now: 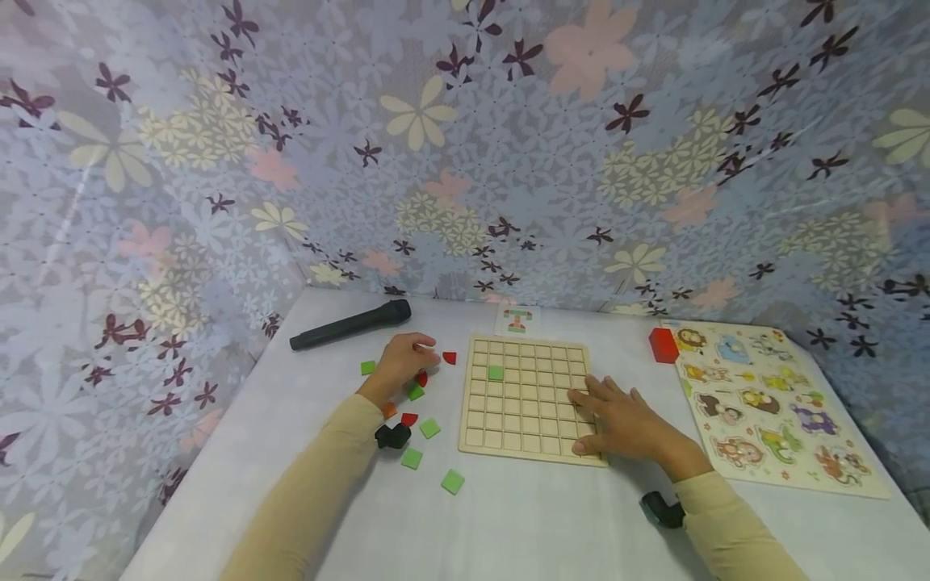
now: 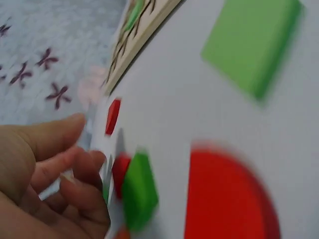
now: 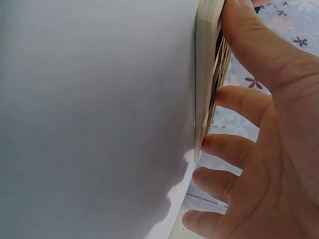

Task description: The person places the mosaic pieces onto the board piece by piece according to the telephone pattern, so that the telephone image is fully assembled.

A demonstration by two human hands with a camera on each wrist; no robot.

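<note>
The board point(image 1: 522, 403) lies between the hands: right hand point(image 1: 626, 424) spread on its edge, left hand point(image 1: 396, 363) loosely curled, thumb and fingers apart, near pieces point(image 1: 430, 428). White counter point(image 1: 523, 520); flowered backdrop point(image 1: 501, 186).

Soft light evenly fills the head view, the left-wrist view blurs the nearest red piece point(image 2: 224, 196), and shadow greys the right-wrist view's tablecloth point(image 3: 99, 124).
</note>
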